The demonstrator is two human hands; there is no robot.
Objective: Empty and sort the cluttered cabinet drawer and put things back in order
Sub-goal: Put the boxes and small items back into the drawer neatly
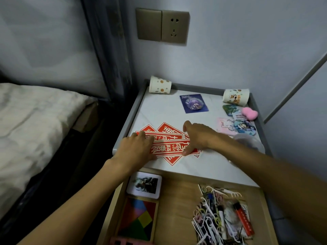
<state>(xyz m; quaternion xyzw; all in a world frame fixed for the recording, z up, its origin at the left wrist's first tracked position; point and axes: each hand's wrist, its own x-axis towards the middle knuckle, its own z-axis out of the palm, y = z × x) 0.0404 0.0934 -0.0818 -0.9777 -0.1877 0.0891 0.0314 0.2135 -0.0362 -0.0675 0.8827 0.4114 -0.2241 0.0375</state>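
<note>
Several red paper cut-outs with gold characters (168, 147) lie in a loose stack on the white top of the bedside cabinet (177, 112). My left hand (136, 147) presses flat on their left end. My right hand (198, 137) rests on their right end with fingers spread. Below, the wooden drawer (177, 209) stands pulled out. It holds a white-framed photo card (144, 185), a coloured tangram puzzle (138, 220), and a heap of floss picks, pens and a red lighter (219, 214).
Two paper cups lie tipped at the back, one left (159, 84) and one right (236, 96). A purple badge card (192, 103), stickers (235, 126), a pink heart-shaped object (249, 113) and a clear lid (249, 140) sit on the right. A bed (35, 129) is at left.
</note>
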